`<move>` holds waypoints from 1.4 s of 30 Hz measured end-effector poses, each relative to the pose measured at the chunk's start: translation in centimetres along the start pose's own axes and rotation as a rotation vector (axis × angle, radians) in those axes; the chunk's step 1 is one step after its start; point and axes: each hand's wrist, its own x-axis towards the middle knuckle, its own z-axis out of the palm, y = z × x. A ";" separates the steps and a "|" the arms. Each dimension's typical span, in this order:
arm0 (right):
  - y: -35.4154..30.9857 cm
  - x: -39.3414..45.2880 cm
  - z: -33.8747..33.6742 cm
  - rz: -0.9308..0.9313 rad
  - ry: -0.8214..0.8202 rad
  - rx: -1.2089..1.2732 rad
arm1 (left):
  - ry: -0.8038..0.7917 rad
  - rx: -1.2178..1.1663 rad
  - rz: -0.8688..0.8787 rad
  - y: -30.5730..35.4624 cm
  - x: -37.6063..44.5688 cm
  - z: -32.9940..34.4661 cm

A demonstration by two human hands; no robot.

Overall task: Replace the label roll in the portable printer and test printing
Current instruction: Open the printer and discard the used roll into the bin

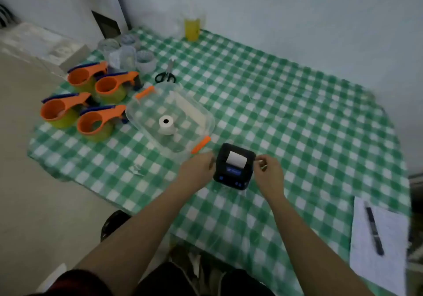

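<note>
**Printer flanked, paper facing up**

The portable printer (234, 166) is bracketed near the table's front edge: left hand (198, 169) pressed against its left side, right hand (270, 173) pinched at its right edge. White label paper (237, 158) is seen between them. A spare roll (166, 124) is left in the clear tub (146, 105), nearer the left hand.

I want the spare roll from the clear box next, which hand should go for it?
The left hand, probably. It sits at the printer's left edge, the side where the clear box stands with the roll inside. The right hand would have to cross over the printer.
</note>
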 end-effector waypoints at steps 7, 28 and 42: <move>2.2 2.5 0.4 0.256 -0.196 0.271 | -0.013 -0.134 -0.080 1.0 1.8 4.0; -0.6 6.2 -0.4 0.502 -0.424 -0.078 | -0.048 -0.322 -0.252 -0.6 4.2 4.5; -0.5 5.7 -1.7 0.189 -0.410 -0.270 | -0.062 -0.396 -0.260 -0.7 4.2 4.5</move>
